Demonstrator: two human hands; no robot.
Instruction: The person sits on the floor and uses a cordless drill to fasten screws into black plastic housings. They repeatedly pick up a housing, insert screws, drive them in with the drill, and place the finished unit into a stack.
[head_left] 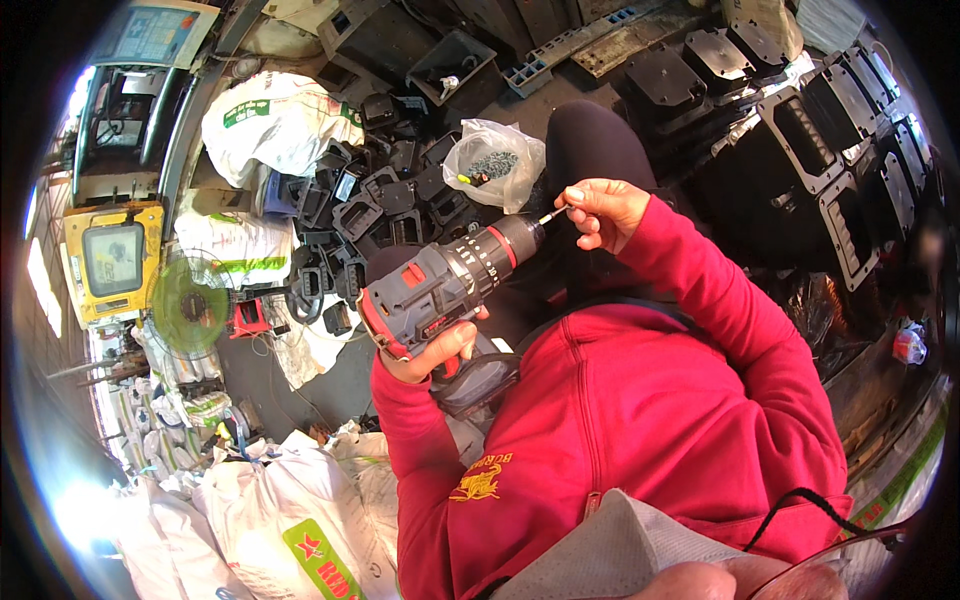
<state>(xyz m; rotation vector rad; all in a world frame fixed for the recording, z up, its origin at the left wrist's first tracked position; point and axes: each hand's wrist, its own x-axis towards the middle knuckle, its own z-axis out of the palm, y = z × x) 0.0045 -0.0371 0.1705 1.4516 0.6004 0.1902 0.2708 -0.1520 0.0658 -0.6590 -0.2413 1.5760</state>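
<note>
A grey and black cordless drill [440, 285] with red trim is held by my left hand [440, 350], whose fingers wrap round its grip. The drill lies across my lap, its chuck tilted up and to the right. Close to the chuck, my right hand [612, 210] pinches what looks like a small screw [560, 210] at the tip of the driver bit. Most of this small piece is covered by the fingertips. Just beyond the chuck stands an open clear plastic bag [495, 165] of small grey screws.
Black plastic housings [390, 205] lie heaped at the left of the bag. Flat black parts with handle slots [800, 140] are stacked at the right. White sacks [290, 510], a green fan [190, 305] and a yellow-framed device [113, 258] stand at the left.
</note>
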